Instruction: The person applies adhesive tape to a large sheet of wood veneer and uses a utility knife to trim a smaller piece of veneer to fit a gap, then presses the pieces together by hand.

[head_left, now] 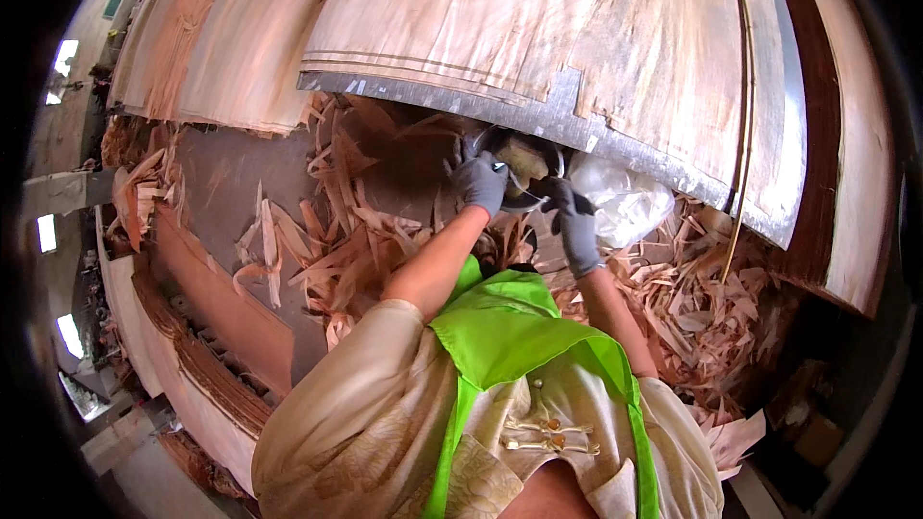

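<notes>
A round, dark-rimmed container (pixel 521 201) with a yellowish lump (pixel 524 163) inside sits partly under the metal-edged tabletop. My left hand (pixel 479 183), in a grey glove, closes on its left side; a small pale, shiny spot shows by the thumb. My right hand (pixel 575 228), gloved too, has its fingers bent at the container's right rim, their tips partly hidden. Beside the right hand bulges a clear plastic bag (pixel 620 204); what it holds cannot be made out. The container's far side is hidden beneath the tabletop edge.
Thin wood sheets (pixel 461 19) cover the tabletop, which ends in a metal edge strip (pixel 433 94). A thin rod (pixel 745 135) lies across it on the right. Veneer scraps (pixel 692 298) heap on the floor around me. More stacked sheets (pixel 183 356) stand at the left.
</notes>
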A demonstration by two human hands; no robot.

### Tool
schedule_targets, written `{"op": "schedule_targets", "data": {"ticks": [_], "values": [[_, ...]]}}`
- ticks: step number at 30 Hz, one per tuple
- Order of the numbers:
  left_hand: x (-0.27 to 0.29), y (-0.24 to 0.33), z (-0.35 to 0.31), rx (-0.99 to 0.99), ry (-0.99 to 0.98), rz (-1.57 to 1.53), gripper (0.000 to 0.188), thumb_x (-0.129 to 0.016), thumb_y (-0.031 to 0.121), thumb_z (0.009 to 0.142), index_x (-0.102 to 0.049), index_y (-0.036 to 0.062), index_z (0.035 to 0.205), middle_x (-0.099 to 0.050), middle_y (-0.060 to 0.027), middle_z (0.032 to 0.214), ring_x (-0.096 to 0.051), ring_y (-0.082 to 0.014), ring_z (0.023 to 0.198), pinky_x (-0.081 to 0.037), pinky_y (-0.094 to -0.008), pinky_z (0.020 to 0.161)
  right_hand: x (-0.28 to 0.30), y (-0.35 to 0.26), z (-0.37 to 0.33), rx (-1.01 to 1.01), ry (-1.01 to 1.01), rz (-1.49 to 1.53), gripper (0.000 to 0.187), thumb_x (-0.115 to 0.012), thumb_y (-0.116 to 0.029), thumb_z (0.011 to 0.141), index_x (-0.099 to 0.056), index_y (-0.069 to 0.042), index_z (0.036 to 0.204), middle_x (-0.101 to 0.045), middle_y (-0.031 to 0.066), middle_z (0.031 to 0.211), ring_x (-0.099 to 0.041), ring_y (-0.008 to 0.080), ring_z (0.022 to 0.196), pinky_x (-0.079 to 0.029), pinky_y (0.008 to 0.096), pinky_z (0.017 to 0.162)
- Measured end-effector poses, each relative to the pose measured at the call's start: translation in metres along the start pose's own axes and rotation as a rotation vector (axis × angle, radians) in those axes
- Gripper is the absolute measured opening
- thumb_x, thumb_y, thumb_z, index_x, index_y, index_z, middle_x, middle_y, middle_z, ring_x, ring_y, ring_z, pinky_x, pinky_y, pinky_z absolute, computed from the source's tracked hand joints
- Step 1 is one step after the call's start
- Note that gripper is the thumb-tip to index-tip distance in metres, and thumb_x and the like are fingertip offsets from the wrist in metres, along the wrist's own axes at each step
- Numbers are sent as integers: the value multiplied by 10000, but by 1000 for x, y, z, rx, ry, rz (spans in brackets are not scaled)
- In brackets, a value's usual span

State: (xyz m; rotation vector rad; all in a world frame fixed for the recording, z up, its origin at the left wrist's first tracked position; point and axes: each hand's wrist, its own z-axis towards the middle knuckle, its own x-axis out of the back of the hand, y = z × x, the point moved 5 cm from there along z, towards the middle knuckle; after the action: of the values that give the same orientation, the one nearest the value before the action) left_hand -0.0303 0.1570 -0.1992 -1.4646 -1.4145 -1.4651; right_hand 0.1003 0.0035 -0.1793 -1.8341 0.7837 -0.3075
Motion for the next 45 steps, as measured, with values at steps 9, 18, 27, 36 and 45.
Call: {"op": "schedule_targets", "data": {"ticks": [9, 18, 27, 36, 45], "values": [[-29, -28, 20, -161, 181, -450, 228, -668, 198, 694, -682, 158, 918, -353, -136, 1430, -361, -367, 1274, -331, -445, 1029, -63, 42, 19, 41, 167, -209, 289, -507, -207, 943, -592, 3, 1123, -655, 107, 1025, -600, 191, 931, -461, 305, 837], [97, -251, 79, 21, 303, -708, 174, -703, 163, 687, -573, 48, 683, -620, -150, 696, -601, -299, 659, -467, -393, 621, -54, 45, 9, -16, 382, -358, 362, -492, -368, 938, -655, -46, 958, -561, -4, 698, -442, 80, 530, -367, 229, 473], [289, -349, 58, -292, 269, -470, 134, -661, 144, 715, -568, 48, 732, -569, -146, 706, -559, -344, 718, -428, -439, 702, -392, -87, -13, 496, -382, -571, 342, -537, 93, 667, -651, 14, 979, -597, 131, 1142, -555, 233, 1051, -431, 302, 907], [373, -442, 91, -293, 423, -584, 152, -670, 96, 717, -553, 23, 781, -534, -142, 761, -527, -320, 729, -420, -427, 682, -625, -49, 25, 221, -1051, -412, 237, -598, -19, 848, -607, 14, 1083, -660, 50, 931, -563, 94, 828, -481, 270, 740], [434, -527, 225, -505, 269, -595, 125, -669, 100, 722, -593, 19, 778, -570, -142, 792, -562, -315, 771, -450, -386, 677, -761, -43, 126, 130, -1304, -309, 223, -629, -56, 848, -614, 7, 1062, -642, 6, 840, -565, 80, 793, -473, 246, 750]]}}
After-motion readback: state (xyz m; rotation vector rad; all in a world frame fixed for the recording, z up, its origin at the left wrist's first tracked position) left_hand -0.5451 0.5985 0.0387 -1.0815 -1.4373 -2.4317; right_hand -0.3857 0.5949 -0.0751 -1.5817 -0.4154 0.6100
